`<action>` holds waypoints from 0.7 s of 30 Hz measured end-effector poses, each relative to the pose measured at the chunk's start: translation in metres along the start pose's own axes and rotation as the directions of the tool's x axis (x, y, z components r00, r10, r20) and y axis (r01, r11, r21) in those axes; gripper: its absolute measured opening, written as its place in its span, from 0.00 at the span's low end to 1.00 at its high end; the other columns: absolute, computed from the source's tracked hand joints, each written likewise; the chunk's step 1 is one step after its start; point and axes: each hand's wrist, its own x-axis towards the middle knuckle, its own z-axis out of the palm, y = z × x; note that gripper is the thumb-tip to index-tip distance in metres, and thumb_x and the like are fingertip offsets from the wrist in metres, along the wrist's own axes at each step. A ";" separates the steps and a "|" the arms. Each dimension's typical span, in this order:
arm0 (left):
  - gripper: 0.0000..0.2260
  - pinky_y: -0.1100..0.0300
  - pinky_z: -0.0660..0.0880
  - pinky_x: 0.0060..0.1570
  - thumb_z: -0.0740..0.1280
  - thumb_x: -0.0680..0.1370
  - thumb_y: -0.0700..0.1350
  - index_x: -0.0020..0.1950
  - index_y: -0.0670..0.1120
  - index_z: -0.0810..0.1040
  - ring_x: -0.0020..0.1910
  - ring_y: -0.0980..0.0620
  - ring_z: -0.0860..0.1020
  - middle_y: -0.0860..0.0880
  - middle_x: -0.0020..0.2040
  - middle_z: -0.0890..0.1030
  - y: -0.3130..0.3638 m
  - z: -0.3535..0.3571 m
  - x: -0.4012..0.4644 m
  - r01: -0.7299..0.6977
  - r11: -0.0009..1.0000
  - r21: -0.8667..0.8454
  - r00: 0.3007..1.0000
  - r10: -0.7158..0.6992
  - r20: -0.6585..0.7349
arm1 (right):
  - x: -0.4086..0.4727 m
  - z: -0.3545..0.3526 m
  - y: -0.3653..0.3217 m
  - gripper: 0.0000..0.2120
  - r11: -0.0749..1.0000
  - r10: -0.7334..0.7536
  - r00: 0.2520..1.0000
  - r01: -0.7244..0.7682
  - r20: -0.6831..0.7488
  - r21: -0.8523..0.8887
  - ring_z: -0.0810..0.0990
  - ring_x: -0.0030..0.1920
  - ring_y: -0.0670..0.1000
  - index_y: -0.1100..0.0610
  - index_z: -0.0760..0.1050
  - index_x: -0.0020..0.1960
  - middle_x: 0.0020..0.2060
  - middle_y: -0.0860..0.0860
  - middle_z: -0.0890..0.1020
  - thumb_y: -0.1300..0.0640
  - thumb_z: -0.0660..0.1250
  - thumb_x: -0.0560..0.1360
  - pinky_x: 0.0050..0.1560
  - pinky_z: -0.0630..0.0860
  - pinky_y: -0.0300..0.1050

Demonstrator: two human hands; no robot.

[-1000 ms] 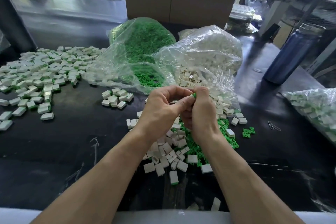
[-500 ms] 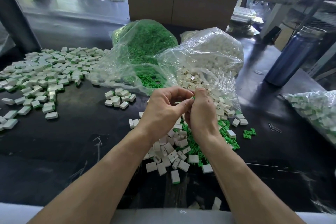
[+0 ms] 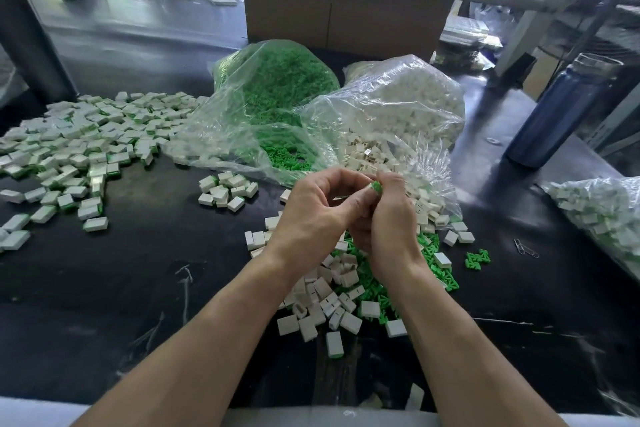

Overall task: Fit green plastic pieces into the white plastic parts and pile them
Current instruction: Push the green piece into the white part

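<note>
Bottle [image 3: 561,114] right of bags [image 3: 381,114] (behind hands [image 3: 346,215])

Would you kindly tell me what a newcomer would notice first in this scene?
First, the two hands, left hand and right hand, meeting mid-table, pinching a green piece. Behind them lie a bag of green pieces and a bag of white parts; the finished pile spreads far left.

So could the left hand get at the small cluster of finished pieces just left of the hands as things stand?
Probably yes. The small cluster lies in the open on the black table, nothing over it. But the left hand is busy, pinching a green piece together with the right hand.
</note>
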 end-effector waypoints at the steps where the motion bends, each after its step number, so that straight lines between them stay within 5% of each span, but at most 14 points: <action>1: 0.05 0.59 0.83 0.44 0.71 0.81 0.38 0.55 0.38 0.82 0.47 0.49 0.86 0.45 0.50 0.87 0.000 0.001 0.000 -0.001 1.000 0.001 1.000 0.001 0.000 | 0.000 0.000 0.000 0.27 1.000 -0.002 1.000 0.002 0.001 -0.013 0.68 0.23 0.45 0.56 0.83 0.44 0.24 0.46 0.74 0.46 0.51 0.87 0.21 0.64 0.36; 15: 0.05 0.60 0.80 0.34 0.71 0.81 0.37 0.53 0.35 0.82 0.37 0.46 0.82 0.37 0.48 0.85 -0.001 0.006 -0.002 0.001 0.998 -0.055 0.999 -0.003 -0.044 | 0.001 0.002 0.002 0.24 0.990 -0.072 0.996 0.066 -0.048 -0.127 0.78 0.27 0.40 0.49 0.87 0.43 0.28 0.46 0.82 0.47 0.52 0.81 0.24 0.71 0.34; 21: 0.06 0.59 0.81 0.35 0.70 0.81 0.36 0.54 0.34 0.81 0.38 0.44 0.82 0.35 0.47 0.84 0.000 0.008 -0.004 -0.004 0.998 -0.070 0.999 0.000 -0.052 | 0.003 0.003 0.004 0.22 0.996 -0.052 0.996 0.046 -0.070 -0.081 0.78 0.26 0.41 0.55 0.84 0.45 0.28 0.47 0.82 0.45 0.55 0.77 0.23 0.71 0.35</action>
